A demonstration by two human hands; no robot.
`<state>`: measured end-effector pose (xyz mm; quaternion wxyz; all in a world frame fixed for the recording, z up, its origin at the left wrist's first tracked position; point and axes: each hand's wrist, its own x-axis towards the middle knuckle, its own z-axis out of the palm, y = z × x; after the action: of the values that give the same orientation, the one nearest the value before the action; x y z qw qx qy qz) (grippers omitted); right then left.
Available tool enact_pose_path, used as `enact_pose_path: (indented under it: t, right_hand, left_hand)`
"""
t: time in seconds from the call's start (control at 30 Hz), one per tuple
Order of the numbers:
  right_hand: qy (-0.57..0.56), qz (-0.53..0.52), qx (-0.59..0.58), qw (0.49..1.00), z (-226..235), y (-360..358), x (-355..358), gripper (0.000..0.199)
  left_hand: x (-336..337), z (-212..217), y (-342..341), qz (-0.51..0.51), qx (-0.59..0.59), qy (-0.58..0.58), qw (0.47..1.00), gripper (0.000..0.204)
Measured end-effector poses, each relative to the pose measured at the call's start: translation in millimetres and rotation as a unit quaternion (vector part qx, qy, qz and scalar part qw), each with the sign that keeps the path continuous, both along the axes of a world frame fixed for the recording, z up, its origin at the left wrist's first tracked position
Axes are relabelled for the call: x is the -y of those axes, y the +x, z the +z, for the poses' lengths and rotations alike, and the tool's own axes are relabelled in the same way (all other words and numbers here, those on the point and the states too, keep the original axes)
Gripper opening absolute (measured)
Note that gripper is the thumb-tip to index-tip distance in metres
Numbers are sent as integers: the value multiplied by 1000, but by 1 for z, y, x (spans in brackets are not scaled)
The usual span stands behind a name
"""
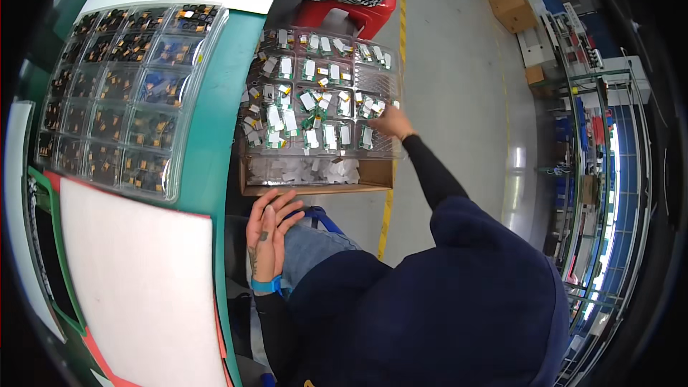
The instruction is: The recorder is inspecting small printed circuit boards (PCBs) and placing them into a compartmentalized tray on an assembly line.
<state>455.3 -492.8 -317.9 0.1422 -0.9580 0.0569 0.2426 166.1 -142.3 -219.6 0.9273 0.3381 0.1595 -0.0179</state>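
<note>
Fingertips of the right hand [393,125] reach over the right edge of the clear compartment tray [374,80], about the divider between its two nearest rows; from my remote view I cannot tell whether they grip anything. Left hand [265,233]: fingers extended, apparently holding nothing, beside the near edge of the cardboard box [315,190] beneath the tray. Green circuit boards with white rectangular pieces [330,136] lie at mixed angles in the compartments, some overlapping, most crowded toward the tray's left side. A second clear tray [172,186], filled with dark and orange parts, stands on the green worktop [215,100]. For sound handling, I would pinch one board by its edges, spare the white piece from pressure, and clear the dividers vertically; overlapping boards may snag. My spare left hand could steady the tray's near edge.
</note>
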Motion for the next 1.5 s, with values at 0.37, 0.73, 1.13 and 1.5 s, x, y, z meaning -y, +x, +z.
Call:
enact_pose_path:
  t: [0.37,0.73,1.13,1.5]
  right_hand:
    - [207,-216,148,943,-29,-69,-1,29]
    - [609,-385,-165,674,119,-178,-125,14]
    - [654,-277,-395,583,123,-215,-163,24]
    - [614,-236,-323,680,142,-216,-172,21]
  left_hand:
    - [4,2,4,2,-15,16,1000,41]
    - [18,0,5,-70,-66,114,989,43]
    - [5,-27,-16,-46,4,190,981,39]
    - [15,-11,0,156,-93,84,980,41]
